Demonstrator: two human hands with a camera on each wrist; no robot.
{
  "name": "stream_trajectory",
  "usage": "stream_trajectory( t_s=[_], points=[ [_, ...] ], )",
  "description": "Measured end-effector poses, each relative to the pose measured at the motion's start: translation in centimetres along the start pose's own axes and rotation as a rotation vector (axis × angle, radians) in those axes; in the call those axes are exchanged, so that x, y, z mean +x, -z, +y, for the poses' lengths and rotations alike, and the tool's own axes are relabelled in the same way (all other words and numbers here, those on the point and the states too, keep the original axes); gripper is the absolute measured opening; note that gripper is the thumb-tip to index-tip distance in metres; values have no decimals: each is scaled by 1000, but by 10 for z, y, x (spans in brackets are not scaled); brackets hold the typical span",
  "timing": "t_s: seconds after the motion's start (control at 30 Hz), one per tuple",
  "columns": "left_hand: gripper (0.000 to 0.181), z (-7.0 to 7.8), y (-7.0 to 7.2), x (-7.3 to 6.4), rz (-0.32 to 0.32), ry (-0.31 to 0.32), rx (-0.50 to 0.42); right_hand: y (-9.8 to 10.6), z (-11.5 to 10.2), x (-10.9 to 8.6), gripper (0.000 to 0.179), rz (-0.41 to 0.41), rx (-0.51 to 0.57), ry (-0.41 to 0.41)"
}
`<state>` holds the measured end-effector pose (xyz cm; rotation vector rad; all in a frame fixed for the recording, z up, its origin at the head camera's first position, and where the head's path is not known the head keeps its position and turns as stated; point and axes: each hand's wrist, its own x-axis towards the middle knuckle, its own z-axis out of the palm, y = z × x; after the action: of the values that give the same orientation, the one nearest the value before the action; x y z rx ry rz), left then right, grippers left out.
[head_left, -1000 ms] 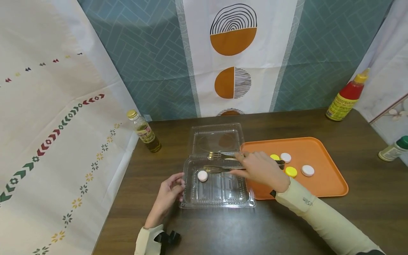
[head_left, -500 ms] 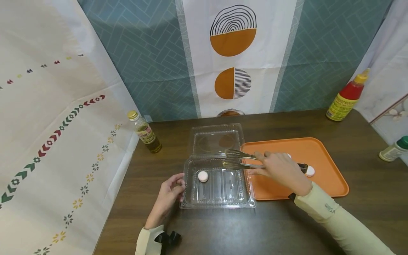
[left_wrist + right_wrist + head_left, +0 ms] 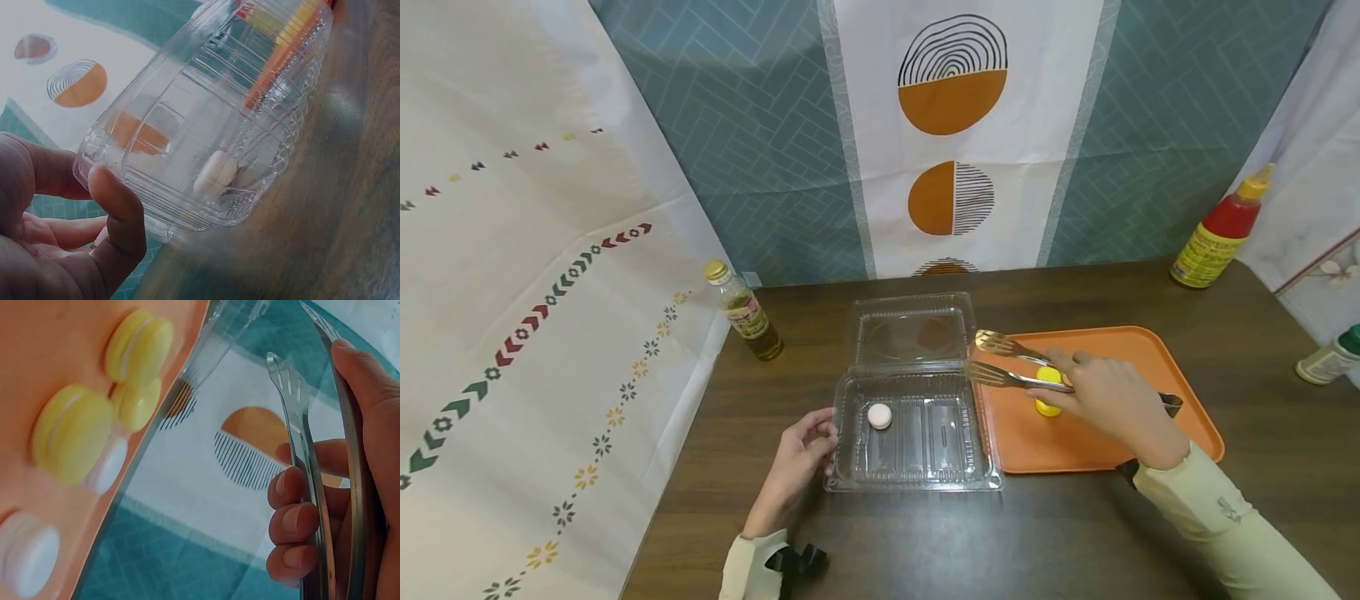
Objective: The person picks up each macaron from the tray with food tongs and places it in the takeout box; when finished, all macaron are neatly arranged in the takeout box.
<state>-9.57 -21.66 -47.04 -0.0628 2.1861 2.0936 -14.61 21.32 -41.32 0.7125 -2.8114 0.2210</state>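
Note:
In the head view, my left hand (image 3: 805,454) pinches the left edge of a clear plastic clamshell container (image 3: 917,484). A white macaron (image 3: 880,417) lies inside its base, and the lid (image 3: 910,333) lies folded back. My right hand (image 3: 1116,404) grips metal tongs (image 3: 1003,378) over an orange tray (image 3: 1037,452). The tongs' tips are apart with nothing between them. Yellow macarons (image 3: 1048,404) sit on the tray, partly covered by the tongs. The right wrist view shows several there, yellow macarons (image 3: 73,434) and white macarons (image 3: 31,556).
An oil bottle (image 3: 748,321) stands at the back left of the wooden table (image 3: 895,542). At the back right is a red and yellow squeeze bottle (image 3: 1217,237). A green-capped bottle (image 3: 1326,358) stands at the right edge. Cloths hang behind and at the sides.
My right hand has moved right with the tongs, from over the container to over the tray. The left hand stays at the container's edge, and the white macaron inside has not shifted.

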Motion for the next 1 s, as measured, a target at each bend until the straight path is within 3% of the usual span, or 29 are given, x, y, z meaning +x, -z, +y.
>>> stream_trajectory(
  t_s=[0.17, 0.37, 0.57, 0.9, 1.0],
  points=[
    [43, 0, 1, -1, 10, -1, 1, 6, 10, -9, 62, -17, 1, -48],
    [43, 2, 0, -1, 5, -2, -4, 7, 26, -23, 60, 77, -26, -38],
    [43, 2, -3, -2, 7, -1, 2, 10, 39, -35, 63, 14, -53, -111],
    [43, 1, -1, -1, 3, -18, 0, 1, 64, -56, 63, 107, -104, -73],
    [43, 1, -1, -2, 0, -16, 3, 0, 70, -61, 60, 97, -102, -88]
  ],
)
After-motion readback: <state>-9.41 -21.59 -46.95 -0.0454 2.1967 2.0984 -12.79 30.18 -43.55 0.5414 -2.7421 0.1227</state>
